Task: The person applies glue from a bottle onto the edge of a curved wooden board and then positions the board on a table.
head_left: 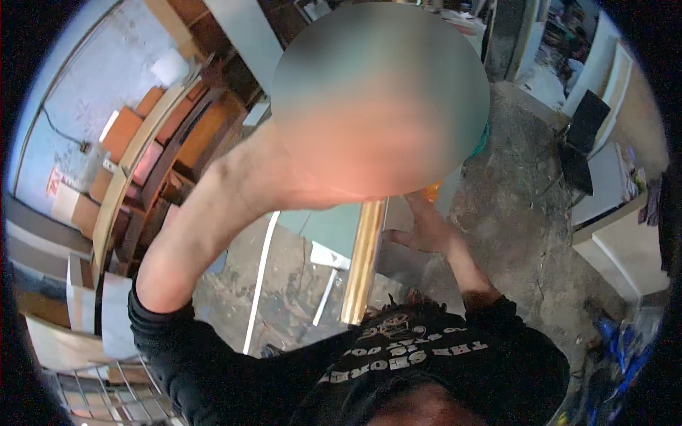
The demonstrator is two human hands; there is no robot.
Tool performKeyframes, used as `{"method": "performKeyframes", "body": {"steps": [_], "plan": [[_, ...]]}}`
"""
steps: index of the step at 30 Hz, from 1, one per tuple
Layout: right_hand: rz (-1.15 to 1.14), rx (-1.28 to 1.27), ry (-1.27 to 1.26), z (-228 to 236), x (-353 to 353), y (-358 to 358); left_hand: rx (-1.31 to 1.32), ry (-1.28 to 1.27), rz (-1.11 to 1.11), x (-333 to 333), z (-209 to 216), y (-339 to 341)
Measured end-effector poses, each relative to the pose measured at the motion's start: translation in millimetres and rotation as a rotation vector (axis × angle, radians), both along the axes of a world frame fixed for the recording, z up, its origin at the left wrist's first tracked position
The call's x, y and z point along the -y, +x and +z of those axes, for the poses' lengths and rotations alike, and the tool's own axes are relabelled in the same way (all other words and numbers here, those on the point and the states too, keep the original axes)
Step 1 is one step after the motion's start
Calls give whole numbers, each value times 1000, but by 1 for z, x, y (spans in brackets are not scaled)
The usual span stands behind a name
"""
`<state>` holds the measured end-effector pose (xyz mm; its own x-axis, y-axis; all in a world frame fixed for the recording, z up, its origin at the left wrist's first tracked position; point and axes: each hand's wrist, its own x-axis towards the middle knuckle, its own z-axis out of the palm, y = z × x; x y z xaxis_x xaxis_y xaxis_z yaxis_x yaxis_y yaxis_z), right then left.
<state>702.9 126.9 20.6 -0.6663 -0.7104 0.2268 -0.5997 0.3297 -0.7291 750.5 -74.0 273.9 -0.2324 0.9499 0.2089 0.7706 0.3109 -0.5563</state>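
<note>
My left arm reaches up from the left. Its hand (295,181) shows only near the wrist; a large blurred oval covers the fingers and whatever they may touch. My right hand (425,228) is beside a long, gold ribbed strip (365,266), thumb stretched toward its edge and fingers apart. I see no clear grip on the strip. Its upper end goes out of sight under the blur, and its lower end points toward my black shirt. Left of it are a pale green-grey panel (330,224) and a white piece with a thin stem (329,257).
Boards and blocks fill a wooden shelf (145,149) on the left. A thin white strip (260,284) stands out against the stained floor (526,234). To the right are a black chair (584,135) and a white cabinet (614,248). A wire rack (106,387) sits lower left.
</note>
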Motion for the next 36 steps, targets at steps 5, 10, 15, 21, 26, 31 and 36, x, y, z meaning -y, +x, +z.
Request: {"method": "performKeyframes", "body": {"steps": [5, 10, 15, 21, 26, 31, 36], "plan": [[16, 22, -189, 19, -12, 9, 292, 359, 287, 47, -9, 42], [0, -110, -256, -2, -4, 11, 927, 1226, 487, 84, -165, 145], [27, -192, -344, -9, 5, 4, 930, 1460, 417, -27, -236, 176], [98, -167, -473, -9, 17, -8, 327, 1648, 616, -74, -256, 174], [165, -119, -563, -13, 34, -36, 223, 1635, 790, -84, -277, 175], [129, 29, -644, -13, 32, -66, 64, 1980, 775, -110, -317, 169], [96, 54, -696, -10, 41, -84, -8, 2073, 1149, -129, -305, 171]]}}
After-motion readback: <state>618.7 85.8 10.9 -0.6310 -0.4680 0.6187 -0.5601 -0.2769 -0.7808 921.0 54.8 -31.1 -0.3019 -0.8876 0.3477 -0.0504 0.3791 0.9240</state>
